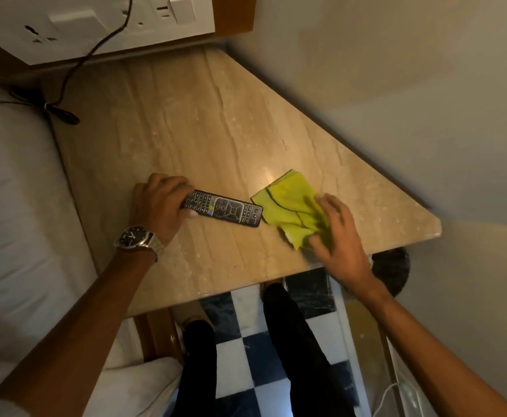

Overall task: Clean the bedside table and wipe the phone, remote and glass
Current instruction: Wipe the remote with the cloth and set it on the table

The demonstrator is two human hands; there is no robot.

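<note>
A black remote (227,209) lies flat on the beige marble bedside table (186,121), buttons up. My left hand (159,206), with a wristwatch, grips the remote's left end. A folded yellow cloth (288,206) rests on the table just right of the remote. My right hand (336,236) lies over the cloth's right side with fingers spread and blurred; whether it grips the cloth I cannot tell. No phone or glass is in view.
A white bed (14,206) borders the table on the left. A black cable (65,94) runs from the white socket panel (95,25) at the back. A wall (396,85) is on the right. My legs stand on checkered floor (246,350) below the table's front edge.
</note>
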